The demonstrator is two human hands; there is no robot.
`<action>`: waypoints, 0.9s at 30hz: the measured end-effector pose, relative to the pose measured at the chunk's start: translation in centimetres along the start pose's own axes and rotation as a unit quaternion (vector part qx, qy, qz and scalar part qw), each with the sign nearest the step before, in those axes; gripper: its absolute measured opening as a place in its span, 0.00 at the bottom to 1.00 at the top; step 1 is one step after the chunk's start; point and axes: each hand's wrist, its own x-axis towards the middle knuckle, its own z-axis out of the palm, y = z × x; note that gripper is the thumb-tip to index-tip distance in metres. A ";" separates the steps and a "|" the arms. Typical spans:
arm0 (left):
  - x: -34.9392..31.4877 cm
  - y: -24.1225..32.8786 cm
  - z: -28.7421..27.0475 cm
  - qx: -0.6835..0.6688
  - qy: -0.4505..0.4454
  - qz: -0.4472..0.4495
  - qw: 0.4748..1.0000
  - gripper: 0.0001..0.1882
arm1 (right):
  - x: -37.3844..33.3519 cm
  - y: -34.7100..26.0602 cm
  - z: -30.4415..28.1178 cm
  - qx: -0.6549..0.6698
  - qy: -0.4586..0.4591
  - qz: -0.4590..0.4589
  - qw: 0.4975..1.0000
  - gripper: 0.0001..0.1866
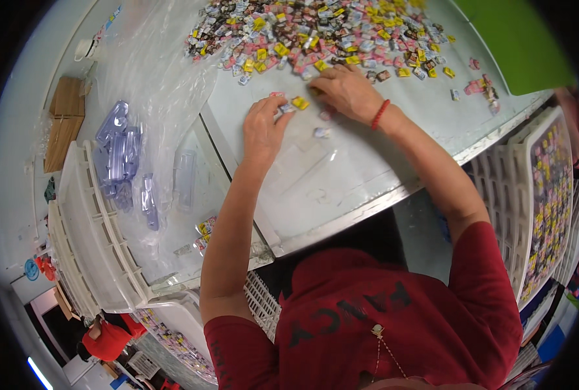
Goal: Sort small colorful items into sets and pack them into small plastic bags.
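My left hand (262,130) is low over the white table, its thumb and fingertips closing round a small pale-blue piece (288,108). A small yellow piece (300,103) lies just right of those fingertips. My right hand (349,92), with a red bead bracelet (380,114) at the wrist, bends over the near edge of a large heap of small coloured pieces (315,39). Its curled fingers are on a yellow piece, mostly hidden under them. Another pale piece (322,132) rests apart on the table, below the right hand.
Clear plastic sheeting (156,71) covers the left of the table, with bluish clear plastic parts (121,153) on it. White trays (94,227) stand at the left. At the right, a stacked tray (530,214) holds many coloured pieces. A green surface (520,45) lies far right.
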 end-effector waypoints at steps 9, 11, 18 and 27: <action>0.4 -1.1 -1.0 0.032 0.002 0.155 0.987 0.12 | -3.2 -1.3 -1.4 0.053 0.138 -0.014 0.989 0.14; 0.4 -1.0 -1.7 -0.021 -0.010 0.066 0.998 0.12 | -4.1 -1.6 -1.3 0.073 0.141 -0.008 0.987 0.13; 0.5 -1.0 -0.5 0.076 -0.005 0.030 0.997 0.09 | -4.5 -2.3 -0.8 0.079 0.169 0.021 0.982 0.10; 0.0 0.7 0.2 0.008 0.051 -0.014 0.999 0.09 | -4.3 -3.3 -0.2 0.094 0.157 0.043 0.982 0.09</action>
